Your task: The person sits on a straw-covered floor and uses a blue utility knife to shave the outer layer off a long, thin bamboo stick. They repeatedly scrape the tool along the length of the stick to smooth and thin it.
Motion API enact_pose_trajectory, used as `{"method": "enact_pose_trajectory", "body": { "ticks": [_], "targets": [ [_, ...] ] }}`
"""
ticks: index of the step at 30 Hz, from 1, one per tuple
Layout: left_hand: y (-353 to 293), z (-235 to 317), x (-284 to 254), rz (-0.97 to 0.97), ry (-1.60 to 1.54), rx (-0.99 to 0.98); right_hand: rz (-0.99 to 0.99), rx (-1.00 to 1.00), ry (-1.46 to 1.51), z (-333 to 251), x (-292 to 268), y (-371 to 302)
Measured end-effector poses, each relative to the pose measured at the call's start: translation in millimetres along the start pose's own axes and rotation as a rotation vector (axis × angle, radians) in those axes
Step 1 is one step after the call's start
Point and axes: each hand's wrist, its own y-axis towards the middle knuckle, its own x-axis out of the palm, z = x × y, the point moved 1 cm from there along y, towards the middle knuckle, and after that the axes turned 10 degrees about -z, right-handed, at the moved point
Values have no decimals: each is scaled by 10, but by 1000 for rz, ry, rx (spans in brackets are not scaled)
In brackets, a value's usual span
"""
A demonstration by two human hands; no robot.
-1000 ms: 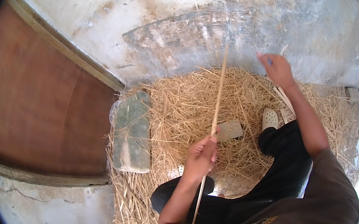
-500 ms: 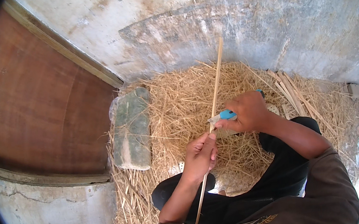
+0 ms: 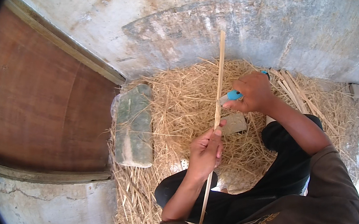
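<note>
My left hand [image 3: 206, 151] is closed around a long, thin strip of pale wood or bamboo [image 3: 220, 76], gripping it near the middle. The strip slants from my lap up and away toward the wall. In my right hand [image 3: 252, 94] is a blue-handled utility knife [image 3: 234, 95], held in closed fingers. Its blade lies against the right edge of the strip, a little beyond my left hand. Under the strip, a small flat tan block [image 3: 234, 123] rests on the shavings.
Pale shavings [image 3: 177, 98] cover the ground. A greenish stone slab [image 3: 132, 128] lies at the left, beside a brown wooden panel [image 3: 40, 99]. Several cut strips [image 3: 293, 91] lie at the right. A stained wall [image 3: 203, 21] rises at the far side.
My right hand and the knife have moved farther from me along the strip, away from my left hand. The tan block now shows more. My left hand still holds the strip.
</note>
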Motion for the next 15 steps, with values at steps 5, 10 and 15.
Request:
{"method": "enact_pose_trajectory", "body": {
  "ticks": [5,10,15],
  "targets": [
    [-46,2,16,-8,-10,-14,3,-10,13,1,-30,18],
    [-81,-39,46,-29,23,-17,-5,93,-63,216,-38,34],
    [-107,-5,104,-46,22,-10,93,98,-142,326,-61,62]
  ]
}}
